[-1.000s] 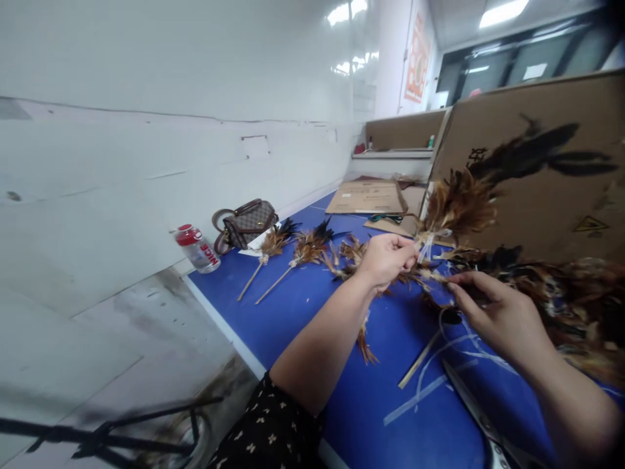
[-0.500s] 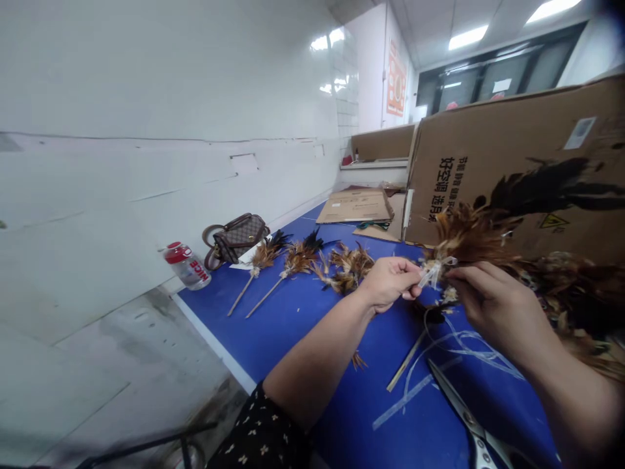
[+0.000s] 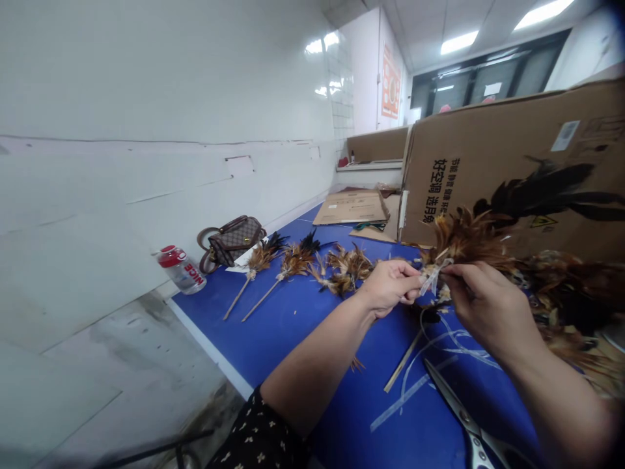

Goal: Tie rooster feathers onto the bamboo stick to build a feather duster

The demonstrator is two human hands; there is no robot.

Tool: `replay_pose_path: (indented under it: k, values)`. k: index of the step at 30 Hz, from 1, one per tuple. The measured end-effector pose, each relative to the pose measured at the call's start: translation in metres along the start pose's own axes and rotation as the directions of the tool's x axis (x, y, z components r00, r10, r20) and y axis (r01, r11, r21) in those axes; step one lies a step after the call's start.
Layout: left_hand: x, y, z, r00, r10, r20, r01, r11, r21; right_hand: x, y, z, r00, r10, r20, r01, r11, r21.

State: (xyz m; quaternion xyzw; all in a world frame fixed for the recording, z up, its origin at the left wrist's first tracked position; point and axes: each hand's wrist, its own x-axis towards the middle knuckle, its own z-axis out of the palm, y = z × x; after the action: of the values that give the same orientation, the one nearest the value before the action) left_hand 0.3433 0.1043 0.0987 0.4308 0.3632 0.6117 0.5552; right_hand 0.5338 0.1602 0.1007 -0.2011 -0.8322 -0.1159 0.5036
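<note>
While both hands meet right of frame centre, the left hand (image 3: 390, 286) pinches the feather bundle (image 3: 463, 241) at its pale tie (image 3: 434, 277). Its plume fans up and right. The right hand (image 3: 483, 303), fingers closed on the tie, sits just right of it.

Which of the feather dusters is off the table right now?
The brown feather bundle pinched between left hand and right hand; the other dusters lie flat on the blue table.
</note>
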Motion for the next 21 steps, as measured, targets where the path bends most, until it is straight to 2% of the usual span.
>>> replay_pose_path:
  k: [3,6,8,10,12,14,17,21]
  values:
    - [0.001,0.001,0.001,0.996,0.065,-0.063,-0.068,0.996,-0.048,-0.001,-0.002,0.003,0.982,0.158,-0.107,-0.161,0.987,-0.015]
    - [0.003,0.004,0.003,0.977,0.140,-0.164,-0.153,0.986,-0.070,-0.003,-0.004,0.005,0.915,0.364,-0.174,-0.371,0.929,-0.006]
    - [0.004,0.004,0.005,0.959,0.179,-0.219,-0.199,0.977,-0.073,-0.005,-0.007,0.009,0.857,0.500,-0.125,-0.493,0.866,0.083]
    - [0.004,0.003,0.008,0.948,0.202,-0.246,-0.227,0.971,-0.078,-0.008,-0.011,0.014,0.794,0.608,0.001,-0.593,0.773,0.225]
    - [0.004,-0.001,0.012,0.947,0.211,-0.241,-0.236,0.968,-0.084,-0.010,-0.014,0.020,0.747,0.650,0.141,-0.649,0.666,0.368]
    - [0.003,-0.008,0.016,0.954,0.208,-0.214,-0.230,0.970,-0.083,-0.011,-0.015,0.024,0.729,0.640,0.243,-0.667,0.586,0.460]
    - [0.002,-0.018,0.023,0.972,0.183,-0.148,-0.197,0.976,-0.088,-0.011,-0.012,0.023,0.705,0.637,0.310,-0.689,0.515,0.509]
    - [0.001,-0.023,0.025,0.990,0.122,-0.071,-0.130,0.984,-0.121,-0.010,-0.007,0.016,0.674,0.662,0.329,-0.715,0.473,0.515]
